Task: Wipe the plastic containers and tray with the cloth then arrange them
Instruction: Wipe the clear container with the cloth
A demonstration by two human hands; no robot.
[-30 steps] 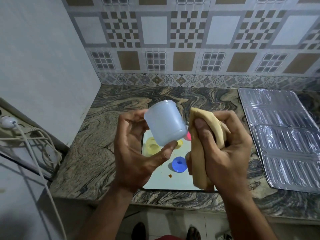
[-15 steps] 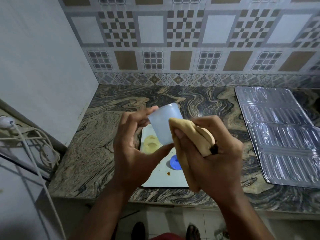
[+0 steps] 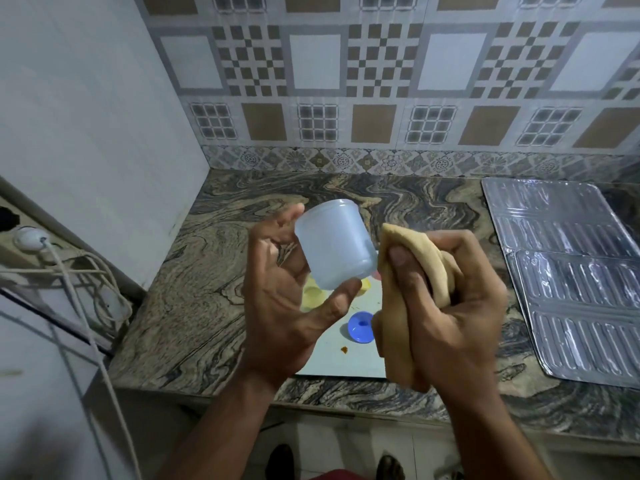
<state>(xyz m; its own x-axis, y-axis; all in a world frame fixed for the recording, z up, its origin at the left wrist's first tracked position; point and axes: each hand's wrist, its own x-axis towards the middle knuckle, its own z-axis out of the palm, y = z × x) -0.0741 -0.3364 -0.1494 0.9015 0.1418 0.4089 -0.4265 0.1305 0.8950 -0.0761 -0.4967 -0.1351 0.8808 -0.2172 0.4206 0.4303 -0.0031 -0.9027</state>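
Far left of the held cup, a white plug (image 3: pixel 29 237) sits in a wall socket with cords (image 3: pixel 86 278) looping down beside a plain grey wall (image 3: pixel 86 116). The counter (image 3: pixel 207 289) is swirled brown-and-grey stone, backed by patterned tiles (image 3: pixel 381 81).

The left hand (image 3: pixel 280 299) pinches a pale blue cup (image 3: pixel 334 244) above the counter, thumb under its lower edge and fingers curled behind its far end (it is tilted, nearly on its side). Below the cup lies a white tray (image 3: pixel 341 362), flat on the counter, carrying a yellow lid (image 3: pixel 313 296) and a blue lid (image 3: pixel 360 325), with a small brown speck on the tray just right of the blue one.

Just right of the cup, the right hand (image 3: pixel 446 299) clenches a bunched tan cloth (image 3: pixel 394 323); the cloth's upper fold sits close to the cup's side, though whether they touch I cannot tell. Well right of both hands, ribbed foil sheets (image 3: pixel 571 289) overlap on the counter. Below the counter edge, sandalled feet (image 3: pixel 282 460) show on the floor.
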